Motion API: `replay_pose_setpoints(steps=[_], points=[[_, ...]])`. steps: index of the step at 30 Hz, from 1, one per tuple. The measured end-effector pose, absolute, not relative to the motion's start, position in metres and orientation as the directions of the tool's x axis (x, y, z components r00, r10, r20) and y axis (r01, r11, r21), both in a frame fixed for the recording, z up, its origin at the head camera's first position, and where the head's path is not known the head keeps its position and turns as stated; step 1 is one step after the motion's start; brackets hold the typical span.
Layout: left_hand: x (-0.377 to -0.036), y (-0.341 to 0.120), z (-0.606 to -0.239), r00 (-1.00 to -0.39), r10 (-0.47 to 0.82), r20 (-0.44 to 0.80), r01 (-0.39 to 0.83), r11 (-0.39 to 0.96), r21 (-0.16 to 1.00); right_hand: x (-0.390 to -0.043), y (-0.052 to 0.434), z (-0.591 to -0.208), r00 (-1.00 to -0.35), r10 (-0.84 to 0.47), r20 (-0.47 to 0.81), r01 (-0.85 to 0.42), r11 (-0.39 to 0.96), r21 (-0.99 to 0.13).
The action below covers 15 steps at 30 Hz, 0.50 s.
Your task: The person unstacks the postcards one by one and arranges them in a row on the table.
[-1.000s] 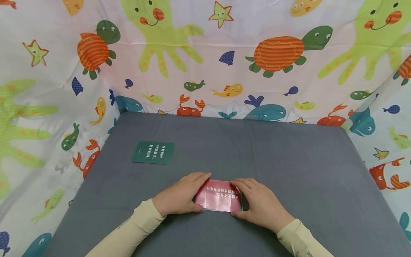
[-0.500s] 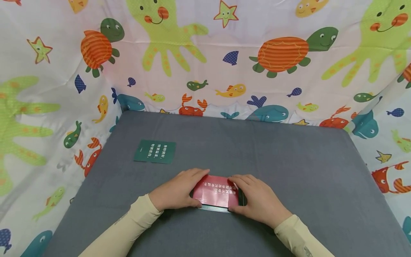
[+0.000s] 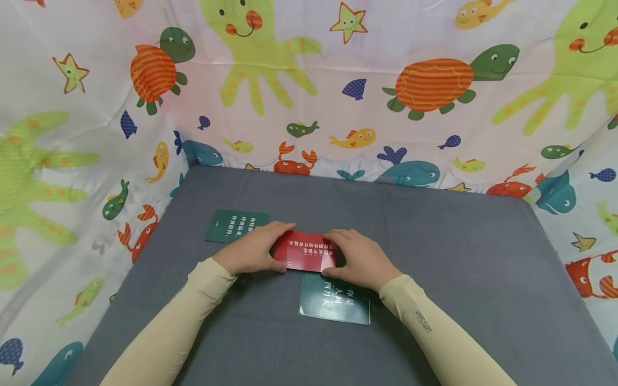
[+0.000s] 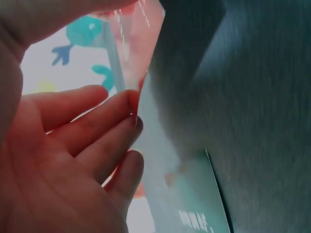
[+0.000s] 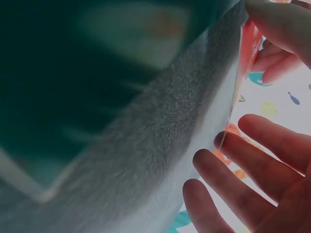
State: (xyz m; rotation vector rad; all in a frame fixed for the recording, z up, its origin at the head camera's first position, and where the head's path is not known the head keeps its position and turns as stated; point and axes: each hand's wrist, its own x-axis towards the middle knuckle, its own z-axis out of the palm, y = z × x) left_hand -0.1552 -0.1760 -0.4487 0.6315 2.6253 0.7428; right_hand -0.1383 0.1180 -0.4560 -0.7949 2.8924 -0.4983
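Note:
A red card [image 3: 305,252] with white writing is pinched at both ends, above the grey table. My left hand [image 3: 253,249] grips its left end between thumb and fingertips, while my right hand [image 3: 362,257] holds the right end the same way. In the left wrist view the card [image 4: 138,48] spans from thumb to fingertips. Just in front of the red card lies a dark green card [image 3: 333,303] with large white writing, its far part hidden by the red card and right hand. Behind my left hand lies another green card [image 3: 229,224], partly covered by that hand.
The grey cloth table [image 3: 449,257] stretches to both sides of the cards. A white curtain [image 3: 299,96] printed with sea animals rises along the table's back and sides.
Both hands have moved away from me and slightly left, carrying the red card. The front green card, formerly mostly covered beneath it, now shows. The left green card is now partly covered.

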Motion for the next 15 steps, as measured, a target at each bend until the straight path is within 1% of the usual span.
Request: replay_pose_setpoints(steps=[7, 11, 15], points=[[-0.180, -0.192, -0.447, -0.853, 0.473, -0.221, 0.265, 0.757, 0.597, -0.165, 0.100, -0.460, -0.873, -0.486, -0.036, -0.438, 0.816, -0.377], [-0.188, -0.198, -0.450, -0.853, 0.462, -0.243, 0.248, 0.768, 0.591, -0.172, 0.093, -0.465, -0.880, -0.473, -0.052, -0.416, 0.818, -0.396], [-0.194, -0.200, -0.451, -0.847, 0.463, -0.260, 0.248, 0.778, 0.577, -0.177, 0.088, -0.467, -0.884, -0.464, -0.058, -0.409, 0.827, -0.386]])
